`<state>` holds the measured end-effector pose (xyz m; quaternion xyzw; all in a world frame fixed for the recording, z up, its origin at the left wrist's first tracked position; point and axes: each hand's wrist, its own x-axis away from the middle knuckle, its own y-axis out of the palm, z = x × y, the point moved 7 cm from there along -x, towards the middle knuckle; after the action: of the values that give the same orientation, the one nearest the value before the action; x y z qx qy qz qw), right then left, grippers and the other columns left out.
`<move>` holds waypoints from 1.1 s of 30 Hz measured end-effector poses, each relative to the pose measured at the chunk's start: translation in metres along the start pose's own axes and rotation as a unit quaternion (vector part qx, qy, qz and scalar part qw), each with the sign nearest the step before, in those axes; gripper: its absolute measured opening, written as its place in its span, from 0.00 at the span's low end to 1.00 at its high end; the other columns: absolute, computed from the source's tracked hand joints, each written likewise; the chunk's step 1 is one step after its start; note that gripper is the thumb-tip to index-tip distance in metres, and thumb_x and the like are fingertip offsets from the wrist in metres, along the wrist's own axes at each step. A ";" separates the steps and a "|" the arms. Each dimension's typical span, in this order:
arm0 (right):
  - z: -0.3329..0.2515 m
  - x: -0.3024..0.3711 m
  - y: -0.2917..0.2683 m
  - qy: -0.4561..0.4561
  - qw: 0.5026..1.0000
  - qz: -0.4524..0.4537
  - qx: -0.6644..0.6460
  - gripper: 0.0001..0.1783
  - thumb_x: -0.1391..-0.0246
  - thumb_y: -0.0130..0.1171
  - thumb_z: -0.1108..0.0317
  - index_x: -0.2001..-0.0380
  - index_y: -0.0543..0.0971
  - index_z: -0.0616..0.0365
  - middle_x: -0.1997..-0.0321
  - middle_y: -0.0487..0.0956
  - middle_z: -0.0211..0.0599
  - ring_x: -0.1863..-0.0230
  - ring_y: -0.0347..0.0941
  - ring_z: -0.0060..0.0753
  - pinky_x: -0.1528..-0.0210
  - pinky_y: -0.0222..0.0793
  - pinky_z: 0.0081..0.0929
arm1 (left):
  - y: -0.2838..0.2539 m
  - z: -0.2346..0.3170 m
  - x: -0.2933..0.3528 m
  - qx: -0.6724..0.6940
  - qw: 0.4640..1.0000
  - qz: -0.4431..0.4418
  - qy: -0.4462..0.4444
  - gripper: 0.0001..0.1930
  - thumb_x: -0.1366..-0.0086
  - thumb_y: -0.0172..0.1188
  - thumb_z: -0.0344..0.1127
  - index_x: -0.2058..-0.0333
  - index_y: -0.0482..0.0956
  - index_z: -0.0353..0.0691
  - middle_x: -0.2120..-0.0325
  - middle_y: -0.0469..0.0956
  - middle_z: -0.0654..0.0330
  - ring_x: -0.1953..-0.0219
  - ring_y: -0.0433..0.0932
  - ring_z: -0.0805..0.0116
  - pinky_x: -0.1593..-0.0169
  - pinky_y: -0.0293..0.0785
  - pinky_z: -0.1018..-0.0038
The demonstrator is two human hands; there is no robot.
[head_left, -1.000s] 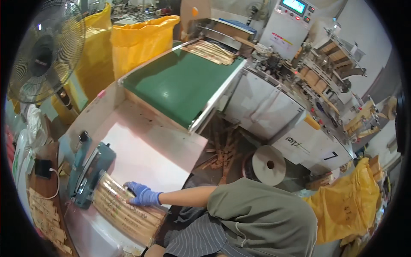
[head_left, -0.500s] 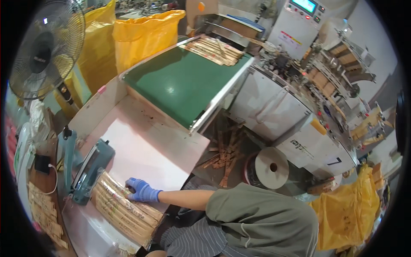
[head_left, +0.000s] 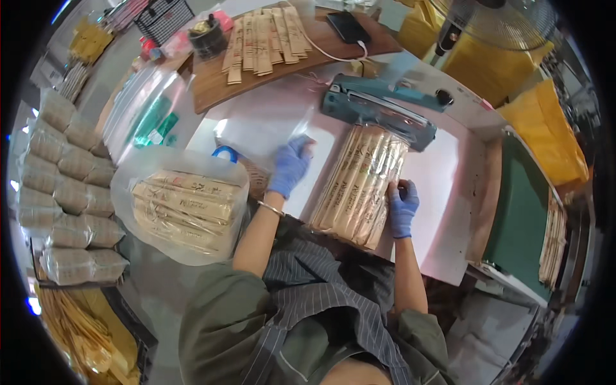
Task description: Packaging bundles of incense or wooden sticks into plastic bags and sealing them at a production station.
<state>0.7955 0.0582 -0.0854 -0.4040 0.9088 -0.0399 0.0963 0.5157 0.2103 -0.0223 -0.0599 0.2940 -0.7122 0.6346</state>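
Observation:
A clear plastic bag of long paper-sleeved packets [head_left: 359,186], likely chopsticks, lies on the white worktable in front of me, its far end against the blue-green bag sealer [head_left: 378,106]. My right hand [head_left: 403,206], in a blue glove, grips the bag's right edge with bent fingers. To the left of the bag is my left hand [head_left: 290,167], also gloved in blue. Its fingers are drawn together beside thin clear film [head_left: 263,128]; what they hold is hard to make out. A blue tape-like ring [head_left: 224,153] lies left of it.
At left stands a translucent sack [head_left: 183,255] filled with more packets. Loose packets [head_left: 264,42] and a black phone-like device [head_left: 348,27] with a white cable sit on a brown shelf. Stacked wrapped bundles [head_left: 77,192] rise far left; a green conveyor [head_left: 520,212] is at right.
My view has swung left. My right hand has gone from the top of the bag to its right edge, and my left hand has come into view.

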 end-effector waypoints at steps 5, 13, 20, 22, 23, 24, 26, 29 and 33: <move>0.003 0.002 0.009 0.007 1.000 -0.014 0.026 0.12 0.53 0.62 0.66 0.70 0.73 0.63 0.77 0.73 0.29 0.76 0.66 0.17 0.71 0.64 0.17 | -0.082 -0.046 -0.034 -0.295 0.945 0.121 -0.074 0.04 0.50 0.59 0.31 0.75 0.74 0.38 0.74 0.73 0.49 0.70 0.74 0.54 0.62 0.71 0.65; -0.001 0.001 0.003 -0.009 0.999 0.000 0.046 0.12 0.53 0.62 0.66 0.71 0.73 0.63 0.77 0.73 0.30 0.76 0.65 0.18 0.71 0.64 0.18 | -0.074 -0.097 -0.056 -0.284 0.934 0.063 -0.208 0.11 0.52 0.63 0.39 0.74 0.75 0.39 0.74 0.76 0.46 0.70 0.76 0.49 0.61 0.71 0.62; 0.003 -0.002 -0.002 0.002 0.999 0.011 0.047 0.13 0.54 0.62 0.65 0.71 0.73 0.62 0.77 0.73 0.31 0.76 0.65 0.19 0.70 0.65 0.19 | -0.053 -0.076 -0.055 -0.235 0.965 -0.001 -0.117 0.12 0.49 0.60 0.41 0.77 0.75 0.38 0.78 0.76 0.48 0.73 0.75 0.51 0.65 0.70 0.63; -0.009 0.002 0.007 0.009 0.991 0.023 0.133 0.15 0.56 0.63 0.65 0.69 0.73 0.62 0.72 0.73 0.38 0.72 0.68 0.29 0.66 0.67 0.26 | -0.049 -0.087 -0.051 -0.151 0.981 0.007 -0.119 0.11 0.48 0.60 0.41 0.76 0.75 0.38 0.79 0.75 0.48 0.74 0.75 0.50 0.66 0.70 0.63; -0.046 0.006 0.020 -0.120 0.974 0.037 0.190 0.15 0.57 0.63 0.64 0.69 0.73 0.62 0.69 0.72 0.42 0.68 0.69 0.35 0.63 0.67 0.30 | -0.046 -0.092 -0.047 -0.065 0.990 0.008 -0.122 0.11 0.47 0.59 0.40 0.76 0.74 0.37 0.79 0.75 0.48 0.75 0.74 0.50 0.68 0.70 0.64; -0.083 0.012 0.031 -0.244 0.934 0.061 0.253 0.16 0.58 0.63 0.64 0.68 0.73 0.62 0.65 0.71 0.45 0.64 0.69 0.42 0.60 0.66 0.34 | -0.033 -0.066 -0.046 -0.079 0.996 0.001 -0.040 0.11 0.46 0.58 0.39 0.77 0.74 0.37 0.79 0.74 0.47 0.75 0.74 0.49 0.68 0.70 0.63; -0.125 0.014 0.061 -0.240 0.939 -0.013 0.245 0.19 0.59 0.64 0.63 0.64 0.73 0.61 0.62 0.71 0.48 0.58 0.68 0.50 0.55 0.63 0.39 | 0.002 0.022 -0.030 -0.091 0.993 -0.047 0.054 0.05 0.45 0.55 0.32 0.71 0.75 0.36 0.77 0.75 0.47 0.75 0.74 0.49 0.68 0.71 0.66; -0.147 0.012 0.116 -0.265 0.949 -0.082 0.152 0.13 0.57 0.61 0.66 0.69 0.73 0.62 0.65 0.70 0.44 0.63 0.68 0.43 0.59 0.65 0.33 | 0.016 0.049 -0.018 -0.084 0.992 -0.075 0.052 0.07 0.44 0.54 0.33 0.69 0.74 0.35 0.76 0.75 0.46 0.72 0.74 0.49 0.66 0.71 0.65; -0.124 -0.011 0.138 -0.121 0.981 -0.149 -0.005 0.06 0.55 0.58 0.73 0.75 0.72 0.64 0.72 0.68 0.38 0.74 0.65 0.33 0.70 0.63 0.25 | 0.000 0.039 -0.026 -0.098 0.994 -0.014 0.038 0.11 0.42 0.54 0.38 0.70 0.73 0.34 0.75 0.75 0.45 0.72 0.74 0.49 0.66 0.71 0.65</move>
<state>0.6768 0.1586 0.0163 -0.5374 0.8200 -0.0004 0.1970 0.5383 0.2208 0.0176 -0.0990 0.3852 -0.6904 0.6043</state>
